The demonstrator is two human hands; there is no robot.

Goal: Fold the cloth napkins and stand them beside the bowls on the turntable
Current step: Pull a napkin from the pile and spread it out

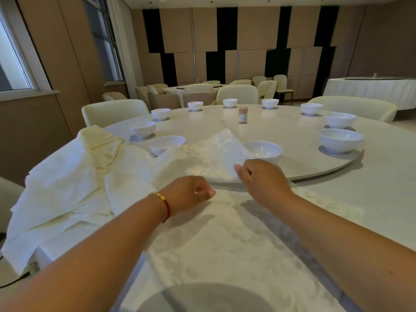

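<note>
1. Head view looks down over a round table [371, 199] with a big turntable [315, 170] on it; places below are told from the turntable.
2. One cloth napkin [211, 158], cream-white with a faint woven flower pattern, lies spread at the near edge of the turntable. Its far part is lifted and folded over so that a soft point rises over the turntable between two bowls, and its near part runs flat across the table toward the person.
3. At the turntable's near edge, the left hand [191, 195] pinches a fold of the napkin, fingers curled with thumb and forefinger pressed together. A bracelet [163, 204] of red cord with a gold bead sits on its wrist.
4. Just right of that, the right hand [261, 176] is over the turntable's near rim, fingers curled and pinching the napkin's raised edge.
5. Two bowls stand on the turntable at either side of the raised cloth: the left bowl [165, 144] is partly hidden by it, and the right bowl [263, 150] is just beyond the right hand.
6. More white bowls [341, 139] ring the turntable's rim, well apart from one another.
7. A heap of napkins [67, 188], rumpled and cream, lies on the table left of the turntable.
8. A small bottle [243, 114] stands upright near the turntable's middle.
</note>
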